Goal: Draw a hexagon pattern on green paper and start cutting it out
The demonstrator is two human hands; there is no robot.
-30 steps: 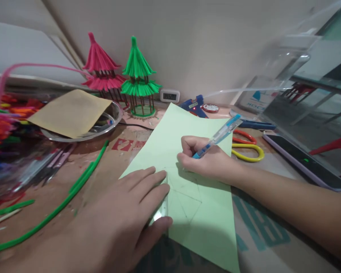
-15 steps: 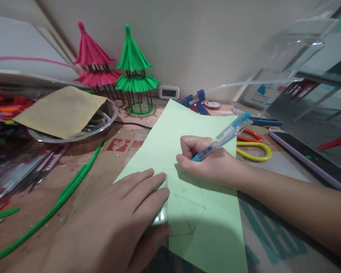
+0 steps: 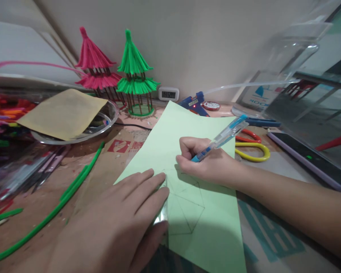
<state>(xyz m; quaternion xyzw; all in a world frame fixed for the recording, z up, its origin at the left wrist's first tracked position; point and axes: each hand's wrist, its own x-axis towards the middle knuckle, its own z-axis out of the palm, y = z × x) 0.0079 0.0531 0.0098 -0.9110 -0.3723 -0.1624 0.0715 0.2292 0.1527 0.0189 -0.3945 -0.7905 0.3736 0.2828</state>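
A light green sheet of paper (image 3: 170, 148) lies on the brown cardboard-covered table, with thin pencil lines forming a polygon near its lower half. My left hand (image 3: 122, 216) lies flat with fingers stretched, pressing a clear ruler (image 3: 161, 216) against the sheet's left edge. My right hand (image 3: 207, 163) is curled round a blue and clear pen (image 3: 221, 137), its tip hidden behind my fingers at the paper beside the ruler's top end.
Pink (image 3: 95, 66) and green (image 3: 135, 72) pagoda models stand by the wall. A glue gun (image 3: 194, 104), scissors with red and yellow handles (image 3: 252, 146) and a phone (image 3: 309, 159) lie right. A clear dish under brown paper (image 3: 62, 112), green pipe cleaners (image 3: 71, 189) and coloured sticks lie left.
The view shifted slightly. My right hand with the pen has barely moved along the ruler's top end; my left hand stays pressed on the ruler.
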